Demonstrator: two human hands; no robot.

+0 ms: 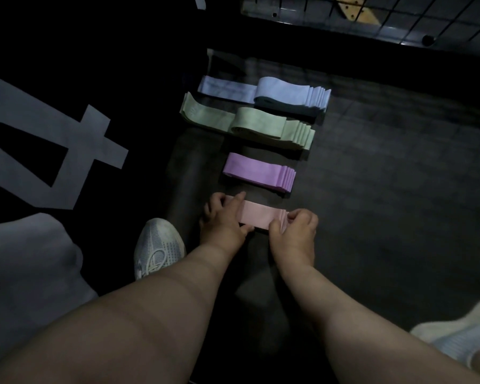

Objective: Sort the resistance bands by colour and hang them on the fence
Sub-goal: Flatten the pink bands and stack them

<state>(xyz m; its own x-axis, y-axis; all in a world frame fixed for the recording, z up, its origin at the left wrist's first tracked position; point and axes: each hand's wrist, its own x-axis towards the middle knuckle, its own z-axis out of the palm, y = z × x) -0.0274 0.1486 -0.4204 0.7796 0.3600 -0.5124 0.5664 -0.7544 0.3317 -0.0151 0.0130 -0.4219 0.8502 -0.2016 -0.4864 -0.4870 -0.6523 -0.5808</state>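
Observation:
Four stacks of resistance bands lie in a column on the dark floor. Farthest is the pale blue stack [288, 95], then the green stack [269, 127], then the purple stack [258, 171]. Nearest is the pink stack [259, 216]. My left hand [223, 220] grips the pink stack's left end, forefinger stretched over its top edge. My right hand [294, 227] pinches the stack's fanned right end. The wire fence [399, 20] runs along the top right.
A white shoe [157, 246] stands just left of my left wrist, and another shoe [460, 336] sits at the lower right. A black shirt with large pale lettering [53, 134] fills the left side. Wooden slats [355, 9] show behind the fence.

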